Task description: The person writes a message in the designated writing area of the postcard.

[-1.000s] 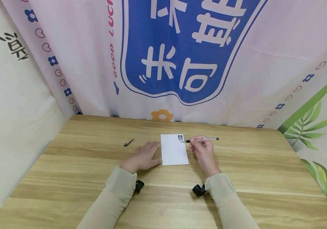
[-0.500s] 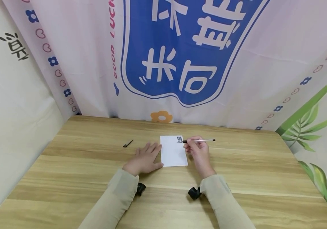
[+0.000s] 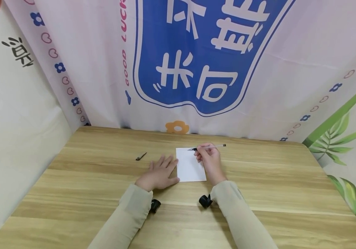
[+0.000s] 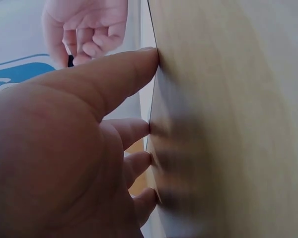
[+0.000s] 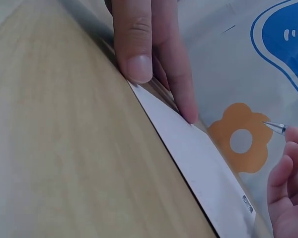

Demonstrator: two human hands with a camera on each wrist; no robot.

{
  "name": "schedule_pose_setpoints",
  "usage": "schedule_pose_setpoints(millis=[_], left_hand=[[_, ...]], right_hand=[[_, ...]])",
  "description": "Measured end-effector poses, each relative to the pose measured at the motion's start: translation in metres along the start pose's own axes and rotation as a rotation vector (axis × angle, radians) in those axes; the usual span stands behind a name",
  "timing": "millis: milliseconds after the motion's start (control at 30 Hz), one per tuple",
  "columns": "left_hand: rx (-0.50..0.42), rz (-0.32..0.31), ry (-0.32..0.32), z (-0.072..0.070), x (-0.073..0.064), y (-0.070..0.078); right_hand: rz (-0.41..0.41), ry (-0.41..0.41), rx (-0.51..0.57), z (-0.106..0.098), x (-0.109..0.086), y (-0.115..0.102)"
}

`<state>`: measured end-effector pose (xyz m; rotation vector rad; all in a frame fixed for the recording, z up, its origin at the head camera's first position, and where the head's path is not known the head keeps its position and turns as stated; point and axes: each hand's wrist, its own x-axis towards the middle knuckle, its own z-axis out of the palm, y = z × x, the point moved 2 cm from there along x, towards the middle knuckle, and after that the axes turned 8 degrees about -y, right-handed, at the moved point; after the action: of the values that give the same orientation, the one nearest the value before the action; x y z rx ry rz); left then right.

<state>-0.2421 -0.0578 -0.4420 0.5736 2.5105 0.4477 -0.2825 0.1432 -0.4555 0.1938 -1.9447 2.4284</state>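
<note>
A white sheet of paper [image 3: 189, 170] lies on the wooden table, with a small dark printed mark [image 5: 248, 204] near one corner in the right wrist view. My left hand [image 3: 158, 174] rests spread at the paper's left side, thumb and a fingertip at its edge. My right hand [image 3: 209, 160] pinches a clear-barrelled gel pen [image 3: 216, 147] with a black grip. The pen's tip points left over the paper's far part, and in the right wrist view the metal tip [image 5: 275, 126] shows raised above the sheet. From the head view, the right hand covers the printed corner.
A black pen cap [image 3: 141, 156] lies on the table [image 3: 103, 193] left of the paper. A printed curtain [image 3: 103, 69] hangs behind the table's far edge. Each wrist carries a small black camera, such as the right one [image 3: 205, 201].
My right hand has moved left with the pen, bringing its tip from the paper's right edge to over its far middle. The left hand stays in place on the paper's edge.
</note>
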Motion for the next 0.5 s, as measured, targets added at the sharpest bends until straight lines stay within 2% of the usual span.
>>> schedule_pose_setpoints(millis=[267, 500], left_hand=[[0.01, -0.007, -0.007, 0.0, 0.002, -0.001], [0.01, -0.001, -0.016, 0.0, 0.003, -0.003]], right_hand=[[-0.017, 0.036, -0.095, 0.009, 0.015, 0.004], [-0.036, 0.036, -0.157, 0.016, 0.023, 0.011]])
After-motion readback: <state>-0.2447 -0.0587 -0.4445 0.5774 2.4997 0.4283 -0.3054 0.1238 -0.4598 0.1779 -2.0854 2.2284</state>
